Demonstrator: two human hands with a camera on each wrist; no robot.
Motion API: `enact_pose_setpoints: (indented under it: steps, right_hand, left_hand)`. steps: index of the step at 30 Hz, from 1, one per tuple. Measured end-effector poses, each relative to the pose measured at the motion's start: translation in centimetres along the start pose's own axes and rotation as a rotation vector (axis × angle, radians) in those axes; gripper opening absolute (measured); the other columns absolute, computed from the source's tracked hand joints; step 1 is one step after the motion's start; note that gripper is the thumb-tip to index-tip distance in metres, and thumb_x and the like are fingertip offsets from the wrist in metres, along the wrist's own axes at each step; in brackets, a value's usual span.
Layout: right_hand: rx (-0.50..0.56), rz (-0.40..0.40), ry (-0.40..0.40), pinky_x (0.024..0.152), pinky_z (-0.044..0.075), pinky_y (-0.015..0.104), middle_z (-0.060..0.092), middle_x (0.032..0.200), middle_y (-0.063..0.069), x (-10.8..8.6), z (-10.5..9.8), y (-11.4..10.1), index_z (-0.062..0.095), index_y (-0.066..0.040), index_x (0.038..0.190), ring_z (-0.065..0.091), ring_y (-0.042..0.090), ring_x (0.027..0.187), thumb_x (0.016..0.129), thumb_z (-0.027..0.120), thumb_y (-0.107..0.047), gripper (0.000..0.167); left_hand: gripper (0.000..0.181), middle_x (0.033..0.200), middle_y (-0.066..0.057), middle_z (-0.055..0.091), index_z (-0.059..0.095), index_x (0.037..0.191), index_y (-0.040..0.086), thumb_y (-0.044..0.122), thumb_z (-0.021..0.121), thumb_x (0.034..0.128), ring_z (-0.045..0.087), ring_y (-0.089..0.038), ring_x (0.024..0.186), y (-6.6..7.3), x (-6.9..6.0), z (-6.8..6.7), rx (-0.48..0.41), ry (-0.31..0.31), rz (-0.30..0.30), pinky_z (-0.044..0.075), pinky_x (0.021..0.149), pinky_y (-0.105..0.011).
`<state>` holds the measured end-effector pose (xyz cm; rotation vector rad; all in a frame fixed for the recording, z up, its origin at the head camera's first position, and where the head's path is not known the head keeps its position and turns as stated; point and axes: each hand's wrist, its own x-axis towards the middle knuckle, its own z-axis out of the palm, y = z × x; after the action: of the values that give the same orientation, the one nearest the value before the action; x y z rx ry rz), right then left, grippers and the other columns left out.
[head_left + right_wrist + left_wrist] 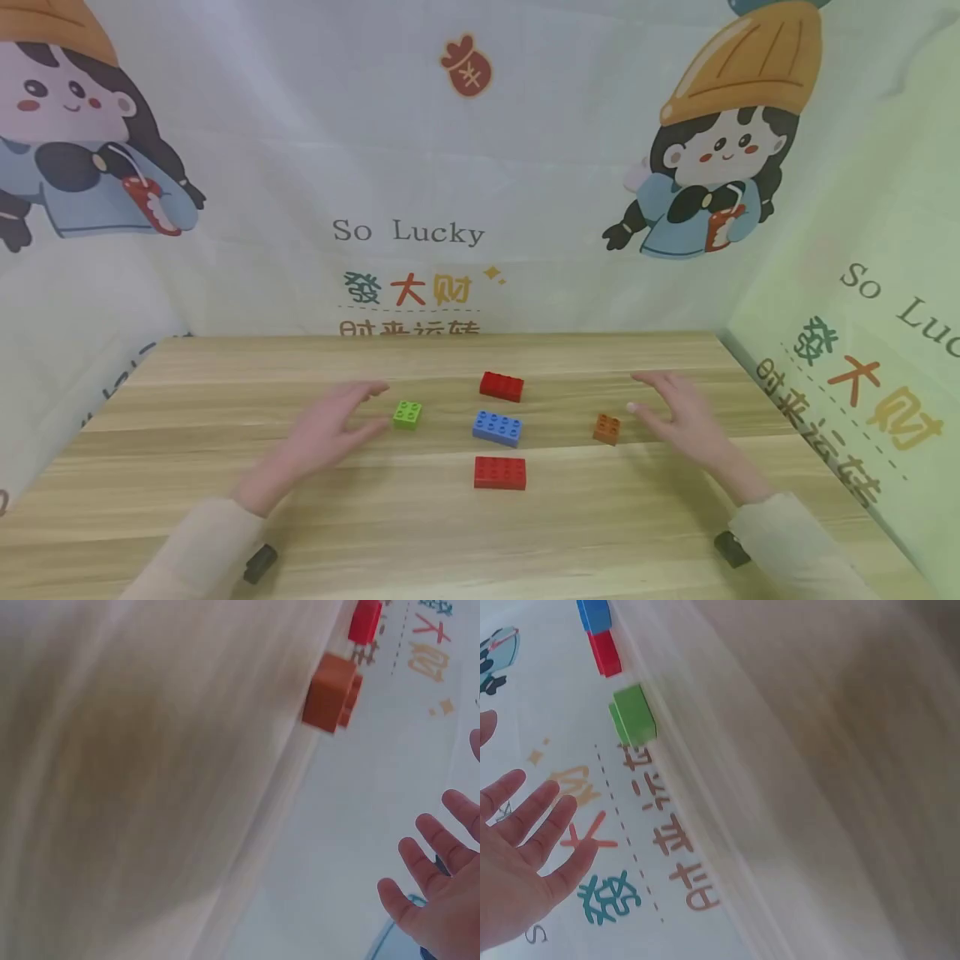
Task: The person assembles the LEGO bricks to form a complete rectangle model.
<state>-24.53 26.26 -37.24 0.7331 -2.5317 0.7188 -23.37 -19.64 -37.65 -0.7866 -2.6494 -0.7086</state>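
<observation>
My left hand (330, 429) is held above the table just left of a small green brick (407, 415), its fingers spread and apart from the brick. On the other side my right hand (686, 421) hovers right of a small orange-brown brick (607, 429), thumb and fingers parted, holding nothing. Between the hands, a blue brick (497, 427) lies in the middle. One red brick (502, 387) sits behind it and another red brick (500, 472) in front. In the left wrist view the green brick (634, 715) stands beyond the fingers; the right wrist view shows the orange-brown brick (331, 693).
The wooden table (360, 533) runs back to a printed white curtain (405, 167), which also hangs along both sides. Dark wrist devices show below the left sleeve (206, 546) and the right sleeve (791, 542).
</observation>
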Motion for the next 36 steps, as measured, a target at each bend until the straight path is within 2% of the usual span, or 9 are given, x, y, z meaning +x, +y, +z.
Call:
enact_pose_setpoints:
  steps: [5, 10, 16, 21, 23, 28, 33, 36]
  right_hand:
    - [0.091, 0.042, -0.055, 0.086, 0.033, 0.052, 0.049, 0.115, 0.019, -0.3, 0.9, -0.8, 0.049, 0.002, 0.119, 0.042, 0.035, 0.106, 0.084, 0.060, -0.016, 0.041]
    - [0.144, 0.046, -0.108, 0.083, 0.037, 0.050, 0.051, 0.114, 0.016, -0.4, 1.6, -1.5, 0.051, 0.001, 0.116, 0.044, 0.032, 0.105, 0.084, 0.060, -0.017, 0.038]
    - [0.215, 0.020, -0.155, 0.075, 0.043, 0.048, 0.056, 0.101, 0.013, -0.4, 2.5, -2.4, 0.054, 0.003, 0.111, 0.050, 0.030, 0.093, 0.083, 0.061, -0.013, 0.033]
    - [0.285, 0.027, -0.210, 0.069, 0.046, 0.037, 0.055, 0.088, 0.004, -0.3, 3.1, -3.2, 0.054, 0.005, 0.110, 0.052, 0.022, 0.081, 0.084, 0.060, -0.012, 0.032]
    - [0.306, 0.037, -0.242, 0.069, 0.046, 0.034, 0.056, 0.092, 0.006, -0.3, 3.4, -3.5, 0.054, 0.005, 0.111, 0.052, 0.020, 0.082, 0.085, 0.060, -0.013, 0.032]
    - [0.328, 0.062, -0.327, 0.079, 0.044, 0.039, 0.056, 0.105, 0.015, -0.1, 3.9, -4.3, 0.053, 0.004, 0.113, 0.053, 0.025, 0.092, 0.085, 0.058, -0.013, 0.033]
    - [0.350, 0.059, -0.396, 0.078, 0.045, 0.040, 0.055, 0.109, 0.016, 0.3, 4.3, -5.1, 0.052, 0.002, 0.114, 0.053, 0.027, 0.095, 0.085, 0.058, -0.011, 0.032]
    - [0.360, 0.065, -0.436, 0.077, 0.046, 0.036, 0.055, 0.110, 0.013, 0.4, 4.6, -5.4, 0.052, 0.000, 0.114, 0.053, 0.025, 0.095, 0.085, 0.058, -0.011, 0.032]
  left_hand:
    - [0.046, 0.114, -0.013, 0.053, 0.049, 0.118, 0.000, 0.022, 0.063, 0.0815, 0.051, -0.027, 0.100, 0.7, 0.2, 0.7, -0.100, -0.023, 0.012, 0.040, 0.086, -0.043]
    - [0.042, 0.112, -0.010, 0.055, 0.050, 0.116, 0.002, 0.020, 0.064, 0.0812, 0.052, -0.024, 0.098, 1.1, 0.5, 1.3, -0.131, -0.051, 0.006, 0.042, 0.084, -0.041]
    - [0.040, 0.109, -0.011, 0.056, 0.050, 0.116, 0.000, 0.016, 0.063, 0.0815, 0.053, -0.025, 0.096, 1.5, 0.6, 2.0, -0.180, -0.095, 0.027, 0.042, 0.083, -0.041]
    - [0.040, 0.107, -0.012, 0.056, 0.049, 0.116, -0.001, 0.017, 0.062, 0.0823, 0.053, -0.026, 0.095, 1.9, 0.9, 2.4, -0.185, -0.126, 0.027, 0.042, 0.082, -0.041]
    - [0.041, 0.107, -0.011, 0.056, 0.049, 0.117, 0.000, 0.019, 0.062, 0.0826, 0.053, -0.025, 0.095, 2.1, 1.0, 2.6, -0.181, -0.141, 0.014, 0.043, 0.081, -0.040]
    - [0.042, 0.107, -0.010, 0.056, 0.049, 0.119, 0.003, 0.021, 0.062, 0.0827, 0.054, -0.023, 0.094, 2.3, 1.3, 3.1, -0.194, -0.172, -0.016, 0.044, 0.080, -0.039]
    - [0.042, 0.105, -0.012, 0.057, 0.048, 0.119, 0.001, 0.019, 0.061, 0.0834, 0.055, -0.024, 0.092, 2.5, 1.8, 3.6, -0.220, -0.193, 0.002, 0.045, 0.079, -0.039]
    - [0.042, 0.104, -0.010, 0.057, 0.047, 0.120, 0.002, 0.020, 0.060, 0.0839, 0.055, -0.023, 0.092, 2.6, 2.2, 3.8, -0.241, -0.211, -0.010, 0.044, 0.079, -0.038]
